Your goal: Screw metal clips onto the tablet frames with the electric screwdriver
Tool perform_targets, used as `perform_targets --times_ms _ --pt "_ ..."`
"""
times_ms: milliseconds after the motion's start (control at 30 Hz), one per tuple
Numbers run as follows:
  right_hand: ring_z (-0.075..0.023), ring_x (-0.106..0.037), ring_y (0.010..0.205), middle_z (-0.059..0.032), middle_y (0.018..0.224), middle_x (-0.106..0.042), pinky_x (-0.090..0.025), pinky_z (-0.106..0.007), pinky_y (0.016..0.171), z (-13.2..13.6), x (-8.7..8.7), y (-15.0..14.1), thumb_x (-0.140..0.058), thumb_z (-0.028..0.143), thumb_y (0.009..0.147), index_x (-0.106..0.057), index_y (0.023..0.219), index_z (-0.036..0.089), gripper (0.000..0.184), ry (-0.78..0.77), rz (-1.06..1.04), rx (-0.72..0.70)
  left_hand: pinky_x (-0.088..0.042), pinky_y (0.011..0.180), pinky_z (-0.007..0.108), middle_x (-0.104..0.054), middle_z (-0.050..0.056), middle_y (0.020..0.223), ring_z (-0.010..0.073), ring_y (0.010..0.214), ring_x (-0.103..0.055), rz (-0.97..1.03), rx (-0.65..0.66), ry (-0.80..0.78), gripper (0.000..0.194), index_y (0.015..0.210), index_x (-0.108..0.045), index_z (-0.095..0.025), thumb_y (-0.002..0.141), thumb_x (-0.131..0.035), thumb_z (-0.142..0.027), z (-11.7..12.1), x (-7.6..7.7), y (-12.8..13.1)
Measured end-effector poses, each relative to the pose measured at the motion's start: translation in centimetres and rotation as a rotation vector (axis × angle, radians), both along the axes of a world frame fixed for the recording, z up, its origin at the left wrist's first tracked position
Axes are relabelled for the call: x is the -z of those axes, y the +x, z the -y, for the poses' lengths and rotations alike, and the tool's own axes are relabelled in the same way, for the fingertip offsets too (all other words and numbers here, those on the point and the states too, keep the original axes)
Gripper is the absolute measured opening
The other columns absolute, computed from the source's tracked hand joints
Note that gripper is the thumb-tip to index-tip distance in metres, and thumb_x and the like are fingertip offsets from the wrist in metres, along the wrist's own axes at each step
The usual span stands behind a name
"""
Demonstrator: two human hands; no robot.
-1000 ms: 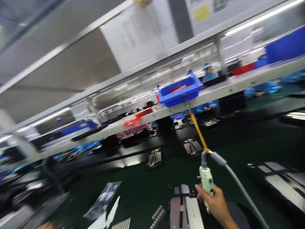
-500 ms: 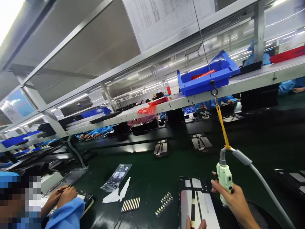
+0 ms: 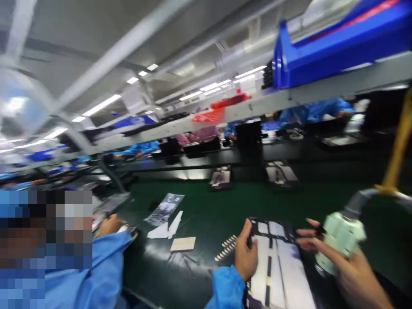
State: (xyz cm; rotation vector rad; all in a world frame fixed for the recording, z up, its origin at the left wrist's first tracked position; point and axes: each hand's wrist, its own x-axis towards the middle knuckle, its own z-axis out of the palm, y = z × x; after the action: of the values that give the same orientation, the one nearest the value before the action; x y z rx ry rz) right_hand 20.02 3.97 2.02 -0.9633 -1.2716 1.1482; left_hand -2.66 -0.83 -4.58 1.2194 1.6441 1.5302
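Observation:
My right hand [image 3: 350, 266] is wrapped round a pale green electric screwdriver [image 3: 343, 238], which hangs from a yellow band [image 3: 401, 141] and has a grey cable sleeve at its top. The tool is tilted, and its lower end is blurred beside the right edge of a flat black-framed panel with silver-white plates [image 3: 292, 274]. At the panel's upper left corner, my left hand [image 3: 246, 253] grips the edge between thumb and fingers. Dark strips run lengthwise down the panel. Small metallic pieces in rows [image 3: 226, 248] lie just left of my left hand.
A pale block of strips [image 3: 183, 244], white paper scraps [image 3: 174, 225] and a clear plastic bag [image 3: 165, 209] lie leftward. A co-worker's blue sleeve [image 3: 96, 262] is at the left. Two similar panels [image 3: 221, 177] sit farther back. A blue bin [image 3: 337, 56] rests on the overhead shelf.
My left hand has come up from the bottom edge to the panel's upper left corner. The view has shifted and blurred; the screwdriver in my right hand appears larger and farther right.

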Motion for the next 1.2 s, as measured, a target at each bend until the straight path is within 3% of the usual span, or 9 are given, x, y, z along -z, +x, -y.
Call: perform_targets --times_ms 167,300,467,633,733,833,933,1067,1200 --pt "-0.0119 -0.054 0.041 0.0044 0.048 -0.057 -0.045 -0.023 0.043 -0.1 -3.2 1.3 -0.079 0.041 0.068 -0.064 0.110 0.011 0.053 -0.046 -0.042 -0.140 -0.024 0.118 0.038 -0.049 0.011 0.144 0.0235 0.137 -0.039 -0.030 0.001 0.006 0.057 0.134 -0.054 -0.015 0.081 -0.062 -0.035 0.1 -0.2 -0.7" --pt "-0.0082 -0.049 0.040 0.0082 0.049 -0.055 -0.042 -0.022 0.041 -1.5 -4.1 3.7 -0.090 0.033 0.049 -0.065 0.095 0.014 0.056 0.029 -0.020 0.015 -0.028 0.117 0.040 -0.051 0.009 0.143 0.0250 0.135 -0.043 -0.058 -0.050 0.008 0.057 0.133 -0.054 -0.018 0.080 -0.066 -0.034 -0.3 -0.1 -1.1" --pt "-0.0092 -0.049 0.034 0.0079 0.042 -0.054 -0.041 -0.023 0.038 -2.7 -2.9 5.4 -0.083 0.033 0.059 -0.057 0.074 0.017 0.034 0.033 -0.103 0.212 -0.032 0.115 0.039 -0.048 0.008 0.146 0.0252 0.133 -0.045 -0.048 -0.083 0.016 0.060 0.137 -0.050 -0.017 0.080 -0.065 -0.027 0.0 -0.9 0.9" --pt "-0.0087 -0.047 0.031 0.0094 0.039 -0.053 -0.040 -0.022 0.036 -4.2 -1.7 4.9 -0.079 0.027 0.059 -0.053 0.074 0.018 0.031 0.001 -0.198 0.217 -0.030 0.116 0.035 -0.045 0.007 0.148 0.0215 0.135 -0.042 -0.107 -0.024 0.002 0.056 0.141 -0.046 -0.016 0.086 -0.056 -0.023 -0.3 -1.2 3.8" --pt "-0.0087 -0.047 0.032 0.0093 0.038 -0.053 -0.040 -0.022 0.037 -4.6 -1.4 4.6 -0.076 0.024 0.059 -0.053 0.074 0.018 0.028 -0.024 -0.185 0.219 -0.033 0.115 0.037 -0.056 0.007 0.139 0.0224 0.132 -0.047 -0.230 -0.018 0.069 0.047 0.133 -0.055 -0.018 0.087 -0.058 -0.028 0.0 -1.9 4.5" --pt "-0.0088 -0.048 0.033 0.0096 0.039 -0.053 -0.040 -0.022 0.038 -4.5 -1.2 4.4 -0.074 0.022 0.059 -0.054 0.075 0.018 0.025 -0.045 -0.157 0.246 -0.045 0.107 0.040 -0.071 0.008 0.113 0.0239 0.113 -0.063 -0.343 -0.109 0.177 0.031 0.112 -0.070 -0.017 0.087 -0.061 -0.033 0.1 -3.1 4.0" --pt "-0.0088 -0.048 0.034 0.0095 0.039 -0.052 -0.040 -0.022 0.039 -4.5 -1.1 4.3 -0.072 0.022 0.060 -0.055 0.074 0.018 0.023 -0.051 -0.126 0.244 -0.055 0.093 0.041 -0.075 0.007 0.093 0.0223 0.089 -0.071 -0.281 -0.240 0.140 0.038 0.114 -0.068 -0.015 0.084 -0.066 -0.037 0.2 -4.4 3.1" --pt "-0.0090 -0.048 0.034 0.0092 0.039 -0.052 -0.041 -0.023 0.040 -4.5 -0.9 4.3 -0.072 0.022 0.061 -0.055 0.074 0.018 0.022 -0.046 -0.099 0.240 -0.055 0.093 0.044 -0.075 0.009 0.096 0.0237 0.090 -0.071 -0.204 -0.262 0.074 0.043 0.112 -0.068 -0.014 0.081 -0.068 -0.043 0.3 -5.3 1.9" --pt "-0.0099 -0.049 0.035 0.0084 0.040 -0.053 -0.042 -0.025 0.041 -4.6 -0.6 4.4 -0.073 0.024 0.061 -0.057 0.074 0.018 0.022 -0.023 -0.051 0.243 -0.053 0.094 0.048 -0.072 0.009 0.103 0.0271 0.094 -0.068 -0.324 -0.254 0.068 0.042 0.096 -0.074 -0.016 0.076 -0.069 -0.052 0.0 -4.6 -0.1"
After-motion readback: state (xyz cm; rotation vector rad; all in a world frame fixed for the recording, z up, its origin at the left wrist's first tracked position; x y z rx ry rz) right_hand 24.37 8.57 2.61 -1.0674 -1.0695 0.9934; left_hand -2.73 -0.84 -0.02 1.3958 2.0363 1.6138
